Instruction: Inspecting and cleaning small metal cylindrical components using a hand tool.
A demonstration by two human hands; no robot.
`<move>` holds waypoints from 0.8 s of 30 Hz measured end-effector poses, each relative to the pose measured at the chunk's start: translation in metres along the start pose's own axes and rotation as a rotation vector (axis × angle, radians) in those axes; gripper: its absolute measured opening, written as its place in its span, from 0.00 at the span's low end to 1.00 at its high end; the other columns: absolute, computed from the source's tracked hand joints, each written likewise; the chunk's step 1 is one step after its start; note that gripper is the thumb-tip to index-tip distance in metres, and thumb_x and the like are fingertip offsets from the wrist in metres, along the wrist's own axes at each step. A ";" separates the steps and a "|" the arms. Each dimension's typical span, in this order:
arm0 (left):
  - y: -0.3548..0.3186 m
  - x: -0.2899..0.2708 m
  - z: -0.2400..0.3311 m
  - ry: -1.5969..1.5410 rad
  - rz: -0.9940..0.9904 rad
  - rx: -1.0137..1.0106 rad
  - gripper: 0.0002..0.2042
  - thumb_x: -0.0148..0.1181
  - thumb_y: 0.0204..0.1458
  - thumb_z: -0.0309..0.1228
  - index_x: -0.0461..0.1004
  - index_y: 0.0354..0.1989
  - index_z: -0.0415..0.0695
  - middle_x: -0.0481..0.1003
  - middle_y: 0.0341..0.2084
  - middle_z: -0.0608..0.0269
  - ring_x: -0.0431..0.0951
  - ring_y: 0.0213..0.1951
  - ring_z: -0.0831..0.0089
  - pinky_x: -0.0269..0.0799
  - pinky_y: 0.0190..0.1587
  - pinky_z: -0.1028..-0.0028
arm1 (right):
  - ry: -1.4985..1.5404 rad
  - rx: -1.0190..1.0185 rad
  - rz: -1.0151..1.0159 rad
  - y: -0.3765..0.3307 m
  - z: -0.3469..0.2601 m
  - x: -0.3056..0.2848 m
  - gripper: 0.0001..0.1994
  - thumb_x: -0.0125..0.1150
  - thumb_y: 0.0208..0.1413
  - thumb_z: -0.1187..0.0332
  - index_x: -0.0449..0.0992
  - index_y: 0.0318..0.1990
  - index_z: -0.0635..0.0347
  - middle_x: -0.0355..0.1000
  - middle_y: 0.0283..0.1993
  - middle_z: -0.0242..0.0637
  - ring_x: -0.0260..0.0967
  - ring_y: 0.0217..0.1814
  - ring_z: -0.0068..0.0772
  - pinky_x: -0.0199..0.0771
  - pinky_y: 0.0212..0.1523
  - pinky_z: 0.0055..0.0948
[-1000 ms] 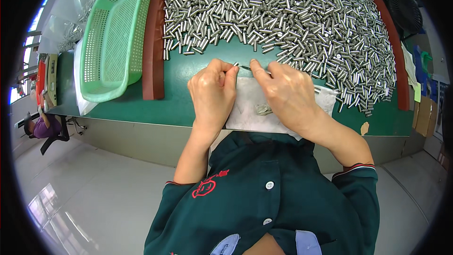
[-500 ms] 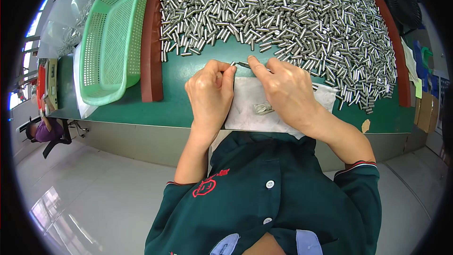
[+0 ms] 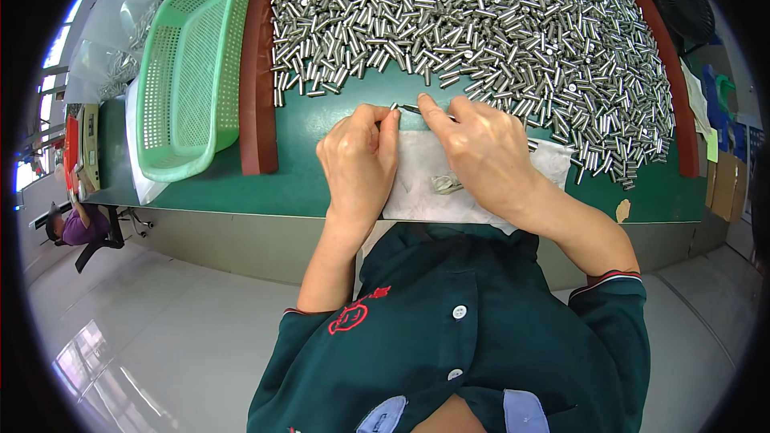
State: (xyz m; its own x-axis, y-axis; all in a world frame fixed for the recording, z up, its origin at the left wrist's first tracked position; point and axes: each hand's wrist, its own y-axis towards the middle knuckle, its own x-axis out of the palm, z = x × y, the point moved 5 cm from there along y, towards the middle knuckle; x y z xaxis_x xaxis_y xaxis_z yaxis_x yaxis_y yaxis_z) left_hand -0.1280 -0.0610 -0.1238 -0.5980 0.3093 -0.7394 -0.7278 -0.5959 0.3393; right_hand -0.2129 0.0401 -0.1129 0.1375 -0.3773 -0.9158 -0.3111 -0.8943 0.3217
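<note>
Here, my left grip [image 3: 359, 152] is pinched closed on a small, silver, cylindrical metal pin [image 3: 394, 106]; only its end shows above my fingertips. My right grip [image 3: 485, 148] is closed around a slender dark tool [image 3: 411, 108], its thin end pointing at the pin. Whether the two touch I cannot make out, and my fingers hide most of the tool. Below, my right grip partly covers a stained white cloth [image 3: 417, 168] on the green counter [image 3: 309, 124]. Beyond, a broad heap of silver metal pins [image 3: 481, 24] is cut off by the top edge.
</note>
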 end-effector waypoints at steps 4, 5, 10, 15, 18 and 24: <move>0.000 -0.001 0.002 0.003 0.010 0.016 0.06 0.62 0.43 0.23 0.70 0.21 0.40 0.65 0.09 0.61 0.67 0.13 0.65 0.60 0.17 0.67 | 0.024 -0.003 0.004 -0.001 0.001 -0.002 0.18 0.57 0.38 0.75 0.72 0.42 0.66 0.67 0.22 0.38 0.71 0.21 0.32 0.71 0.17 0.27; 0.000 -0.001 0.002 0.004 0.017 0.019 0.05 0.62 0.43 0.23 0.70 0.21 0.40 0.65 0.09 0.61 0.67 0.13 0.65 0.60 0.17 0.67 | 0.026 -0.004 0.006 -0.001 0.001 -0.001 0.18 0.57 0.38 0.75 0.72 0.42 0.66 0.67 0.22 0.38 0.71 0.21 0.32 0.71 0.17 0.27; -0.001 -0.002 0.004 0.017 0.038 0.032 0.04 0.61 0.42 0.22 0.71 0.21 0.39 0.67 0.10 0.59 0.68 0.14 0.64 0.61 0.18 0.68 | 0.022 0.003 0.003 -0.001 0.002 0.000 0.18 0.57 0.38 0.75 0.72 0.41 0.66 0.67 0.22 0.38 0.71 0.22 0.31 0.71 0.17 0.27; 0.000 -0.002 0.005 0.018 0.055 0.048 0.05 0.62 0.42 0.22 0.72 0.21 0.39 0.67 0.11 0.59 0.68 0.15 0.64 0.61 0.18 0.68 | 0.006 0.000 0.020 0.001 0.001 0.000 0.17 0.57 0.38 0.75 0.72 0.41 0.66 0.67 0.22 0.38 0.72 0.22 0.31 0.71 0.17 0.27; -0.001 -0.002 0.004 0.033 0.033 0.018 0.05 0.63 0.42 0.23 0.71 0.21 0.40 0.67 0.11 0.59 0.68 0.14 0.64 0.61 0.18 0.68 | 0.004 -0.001 0.021 0.001 0.000 -0.001 0.17 0.57 0.38 0.75 0.72 0.40 0.66 0.67 0.22 0.38 0.72 0.22 0.31 0.71 0.16 0.26; -0.001 -0.001 0.002 0.025 0.022 0.008 0.06 0.63 0.42 0.23 0.71 0.20 0.40 0.67 0.10 0.59 0.68 0.14 0.64 0.61 0.18 0.68 | -0.004 -0.003 0.017 0.000 -0.001 -0.001 0.16 0.57 0.37 0.75 0.73 0.39 0.66 0.67 0.21 0.37 0.71 0.22 0.30 0.71 0.16 0.26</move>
State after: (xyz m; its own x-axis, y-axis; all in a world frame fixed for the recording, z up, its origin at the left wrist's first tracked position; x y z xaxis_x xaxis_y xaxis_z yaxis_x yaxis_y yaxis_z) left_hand -0.1272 -0.0595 -0.1224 -0.6054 0.2775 -0.7460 -0.7173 -0.5964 0.3603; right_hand -0.2127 0.0401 -0.1115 0.1282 -0.3918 -0.9111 -0.3101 -0.8884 0.3384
